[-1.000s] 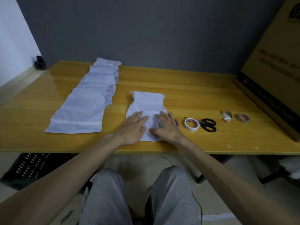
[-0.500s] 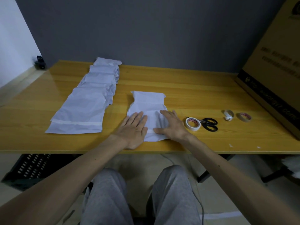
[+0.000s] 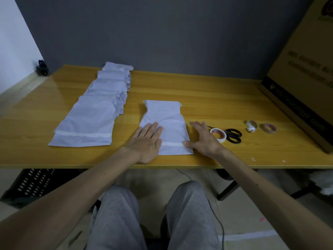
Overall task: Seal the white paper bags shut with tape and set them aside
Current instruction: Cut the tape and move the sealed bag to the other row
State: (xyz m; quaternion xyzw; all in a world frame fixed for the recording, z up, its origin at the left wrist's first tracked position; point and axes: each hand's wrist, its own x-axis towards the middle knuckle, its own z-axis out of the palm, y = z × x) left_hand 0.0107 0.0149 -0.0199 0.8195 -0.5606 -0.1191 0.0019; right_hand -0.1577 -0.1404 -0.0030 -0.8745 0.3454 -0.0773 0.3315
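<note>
Fingers (image 3: 152,129) straight, empty; left hand (image 3: 146,144) flat on taped bag (image 3: 170,118), right hand (image 3: 204,139) beside it; long axis toward table's (image 3: 225,98) back edge; sealed row (image 3: 93,116) nearer left hand.

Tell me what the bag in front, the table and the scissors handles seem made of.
Bag: thin matte white paper, creased. Table: wood or wood-look laminate, glossy, with grain lines and reflections. Scissors handles: probably black plastic, smooth and slightly shiny.
</note>
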